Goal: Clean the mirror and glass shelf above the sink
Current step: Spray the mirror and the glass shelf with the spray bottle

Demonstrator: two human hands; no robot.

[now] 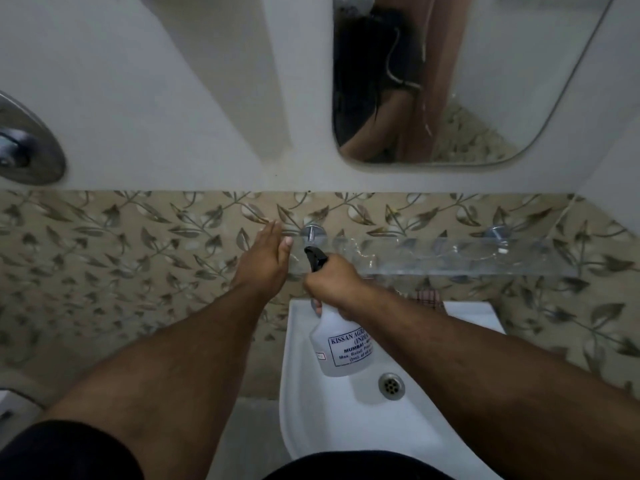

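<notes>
the right hand [334, 287] is wrapped tight around the neck of the spray bottle [341, 344], fingers curled at the trigger. the left hand [265, 259] is spread flat and holds nothing; its fingertips lie at the left end of the glass shelf [450, 256], apparently touching the edge.

all places below are given relative to the glass shelf. the spray bottle hangs just below its left end, over the sink [311, 410]. the mirror [467, 81] is mounted above the shelf on the white wall. the drain [391, 386] sits below, in the basin. two metal brackets fix the shelf to the leaf-patterned tile [138, 254] behind it.

orientation: the long axis of the shelf runs left to right along the wall. the long axis of the bottle runs tilted, base down toward the basin, black nozzle [314, 256] up and aimed at the shelf's left end.

handling, as a judgement: the shelf is rigid, thin and brittle, held only at the brackets, so downward pressure is best kept light and near a bracket. wet glass is likely slippery and its front edge may be sharp. the bottle looks like light, slightly flexible plastic; the neck is the secure place to hold. no cloth is clearly identifiable.
</notes>
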